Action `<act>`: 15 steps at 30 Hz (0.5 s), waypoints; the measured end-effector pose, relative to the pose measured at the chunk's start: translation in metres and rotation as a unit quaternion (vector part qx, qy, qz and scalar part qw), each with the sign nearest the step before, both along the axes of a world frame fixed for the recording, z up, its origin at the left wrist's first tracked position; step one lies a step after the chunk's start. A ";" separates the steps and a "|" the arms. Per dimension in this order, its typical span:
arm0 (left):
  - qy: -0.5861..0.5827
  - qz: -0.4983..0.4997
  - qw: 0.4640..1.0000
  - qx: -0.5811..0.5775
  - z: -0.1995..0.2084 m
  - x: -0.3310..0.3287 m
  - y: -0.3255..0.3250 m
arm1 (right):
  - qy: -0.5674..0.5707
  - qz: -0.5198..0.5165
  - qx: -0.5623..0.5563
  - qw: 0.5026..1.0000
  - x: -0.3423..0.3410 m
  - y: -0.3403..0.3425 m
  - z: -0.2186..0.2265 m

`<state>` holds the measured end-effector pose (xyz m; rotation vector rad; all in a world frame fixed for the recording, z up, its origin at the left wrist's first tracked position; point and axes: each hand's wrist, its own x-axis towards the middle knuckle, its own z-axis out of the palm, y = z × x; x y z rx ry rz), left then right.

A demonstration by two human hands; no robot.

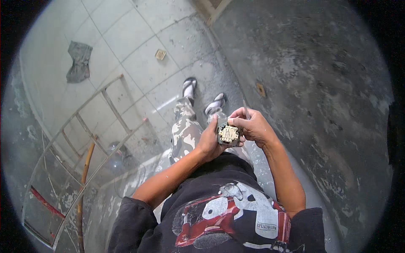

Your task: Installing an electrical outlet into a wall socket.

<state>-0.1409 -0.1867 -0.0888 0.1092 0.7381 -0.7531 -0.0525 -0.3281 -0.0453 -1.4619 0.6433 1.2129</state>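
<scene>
In front of my waist I hold what looks like an electrical wall socket, its cream-coloured back part [229,133] turned up towards me inside a darker plate. My left hand [209,142] is closed round the socket from the left and below, with the thumb along its side. My right hand [256,127] is closed at the socket's upper right, thumb and forefinger touching its edge. A slim grey stick-like tool [246,108] juts up from between the right fingers; its working end is hidden.
A metal ladder-like frame [110,105] and a wooden pole [86,166] stand at the left. On the tiled floor [126,44] lie a dark grey cloth [79,62] and a small cream square piece [160,54]. A rough grey wall [320,92] rises at the right.
</scene>
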 end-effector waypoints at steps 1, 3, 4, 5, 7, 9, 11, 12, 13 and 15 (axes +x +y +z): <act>-0.016 -0.006 1.000 -0.002 0.008 0.004 -0.001 | -0.013 -0.005 0.001 1.000 0.004 -0.002 0.012; -0.044 -0.013 0.999 -0.017 0.019 0.009 -0.002 | -0.025 -0.015 0.010 1.000 0.006 -0.006 0.033; -0.059 -0.021 0.998 -0.017 0.024 0.011 -0.003 | -0.039 -0.022 0.016 0.999 0.006 -0.007 0.043; -0.073 -0.028 0.997 -0.019 0.033 0.015 -0.003 | -0.052 -0.029 0.021 0.998 0.005 -0.008 0.053; -0.111 -0.041 0.993 -0.007 0.055 0.025 -0.002 | -0.085 -0.042 0.023 0.995 0.003 -0.012 0.077; -0.161 -0.056 0.985 -0.006 0.069 0.031 0.002 | -0.124 -0.044 0.008 0.991 0.001 -0.016 0.097; -0.192 -0.042 0.979 -0.047 0.094 0.046 -0.002 | -0.184 -0.058 0.004 0.981 0.000 -0.023 0.122; -0.196 -0.049 0.979 -0.026 0.113 0.058 -0.007 | -0.222 -0.091 -0.017 0.971 0.003 -0.027 0.141; -0.223 -0.054 0.973 -0.029 0.124 0.067 -0.011 | -0.262 -0.124 -0.034 0.957 0.006 -0.031 0.162; -0.260 -0.038 0.962 -0.069 0.143 0.088 -0.013 | -0.331 -0.120 -0.056 0.934 0.006 -0.038 0.210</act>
